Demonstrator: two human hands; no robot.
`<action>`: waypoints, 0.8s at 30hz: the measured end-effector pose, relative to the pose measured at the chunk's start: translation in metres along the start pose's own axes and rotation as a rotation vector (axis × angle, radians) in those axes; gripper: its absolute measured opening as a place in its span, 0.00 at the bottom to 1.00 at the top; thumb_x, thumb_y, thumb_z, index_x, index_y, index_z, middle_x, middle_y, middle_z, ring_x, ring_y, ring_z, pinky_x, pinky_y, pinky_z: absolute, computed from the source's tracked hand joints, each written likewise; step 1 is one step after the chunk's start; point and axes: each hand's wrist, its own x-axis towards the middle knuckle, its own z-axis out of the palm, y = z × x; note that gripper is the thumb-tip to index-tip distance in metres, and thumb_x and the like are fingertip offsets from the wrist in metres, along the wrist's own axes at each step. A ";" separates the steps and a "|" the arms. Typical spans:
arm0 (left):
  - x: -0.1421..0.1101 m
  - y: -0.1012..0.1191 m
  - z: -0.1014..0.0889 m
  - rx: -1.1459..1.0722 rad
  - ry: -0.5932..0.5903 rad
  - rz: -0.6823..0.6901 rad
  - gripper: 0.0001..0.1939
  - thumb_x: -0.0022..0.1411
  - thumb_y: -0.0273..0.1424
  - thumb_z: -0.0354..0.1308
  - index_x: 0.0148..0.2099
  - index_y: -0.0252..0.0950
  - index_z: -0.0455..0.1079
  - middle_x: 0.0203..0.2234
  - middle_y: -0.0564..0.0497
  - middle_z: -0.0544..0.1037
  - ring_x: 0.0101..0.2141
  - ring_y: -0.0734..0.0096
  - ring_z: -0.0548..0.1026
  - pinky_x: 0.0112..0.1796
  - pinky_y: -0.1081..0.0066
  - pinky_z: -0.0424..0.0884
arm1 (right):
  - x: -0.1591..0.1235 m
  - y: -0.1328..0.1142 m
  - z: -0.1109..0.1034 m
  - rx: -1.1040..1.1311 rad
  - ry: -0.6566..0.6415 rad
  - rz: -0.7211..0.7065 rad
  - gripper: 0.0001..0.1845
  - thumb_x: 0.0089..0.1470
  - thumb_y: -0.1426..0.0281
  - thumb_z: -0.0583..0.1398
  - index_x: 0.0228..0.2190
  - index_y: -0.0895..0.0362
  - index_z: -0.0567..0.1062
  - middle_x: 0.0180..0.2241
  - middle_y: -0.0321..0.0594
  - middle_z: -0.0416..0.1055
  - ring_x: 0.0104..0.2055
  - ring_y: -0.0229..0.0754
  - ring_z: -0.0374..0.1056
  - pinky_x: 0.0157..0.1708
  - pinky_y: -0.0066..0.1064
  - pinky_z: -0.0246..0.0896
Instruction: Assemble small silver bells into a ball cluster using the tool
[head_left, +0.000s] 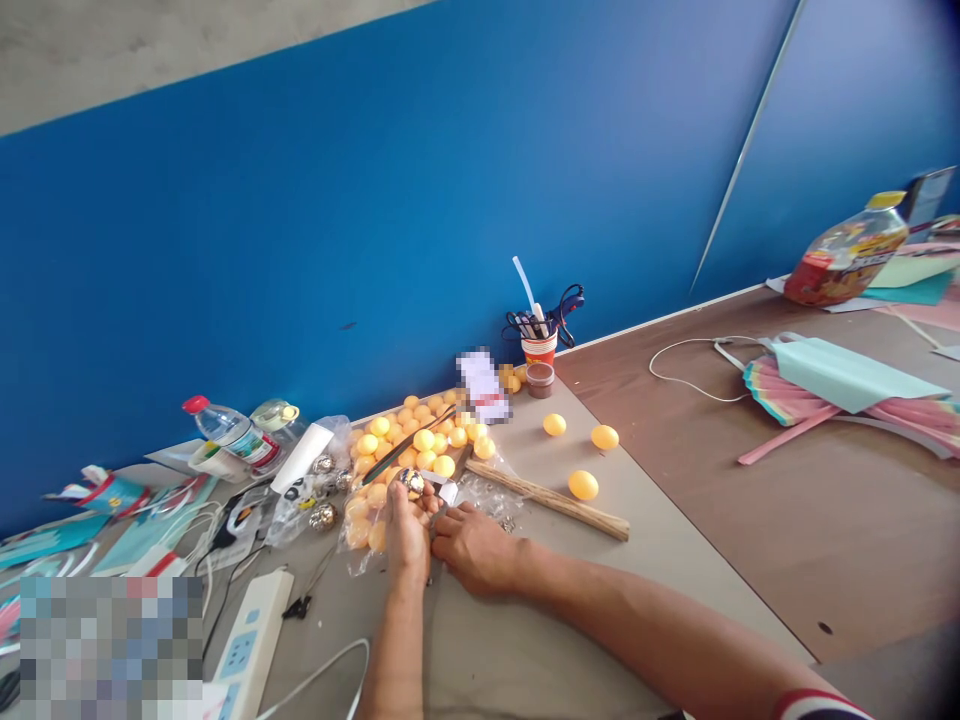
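My left hand (409, 532) is closed around a shiny, metallic-looking ball (411, 483), which shows above its fingers. Right beside it, my right hand (474, 545) has its fingers curled low over the table; whatever they pinch is hidden. A small white piece (448, 492) shows just above the right fingers, and I cannot tell whether it is held. Behind both hands lies a clear plastic bag full of orange balls (424, 440), with a dark thin strip (397, 450) across it. Crumpled clear plastic (484, 495) lies by the right hand.
A wooden stick (555, 498) and loose orange balls (583, 485) lie to the right. More shiny balls (323, 516), a bottle (236, 432) and a power strip (251, 640) are on the left. A cup of tools (539, 348) stands against the blue partition (375, 220).
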 end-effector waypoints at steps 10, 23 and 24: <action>-0.003 0.003 0.002 -0.015 -0.029 -0.008 0.24 0.52 0.53 0.59 0.31 0.34 0.68 0.22 0.52 0.73 0.20 0.75 0.68 0.25 0.72 0.66 | 0.002 0.004 0.000 -0.012 -0.044 0.046 0.05 0.53 0.73 0.58 0.32 0.59 0.75 0.37 0.45 0.74 0.37 0.45 0.67 0.36 0.35 0.56; -0.001 0.002 0.002 0.022 -0.029 -0.047 0.25 0.51 0.55 0.58 0.30 0.35 0.68 0.18 0.52 0.70 0.20 0.73 0.68 0.23 0.72 0.65 | 0.003 0.004 0.016 0.035 0.138 -0.008 0.03 0.52 0.73 0.58 0.28 0.58 0.72 0.35 0.44 0.74 0.36 0.45 0.66 0.36 0.35 0.56; -0.001 0.001 0.002 0.031 -0.020 -0.044 0.26 0.51 0.56 0.58 0.29 0.35 0.68 0.17 0.52 0.69 0.20 0.71 0.68 0.23 0.72 0.65 | 0.003 0.004 0.015 0.073 0.174 0.002 0.04 0.53 0.73 0.57 0.28 0.58 0.72 0.35 0.43 0.74 0.35 0.44 0.66 0.36 0.35 0.56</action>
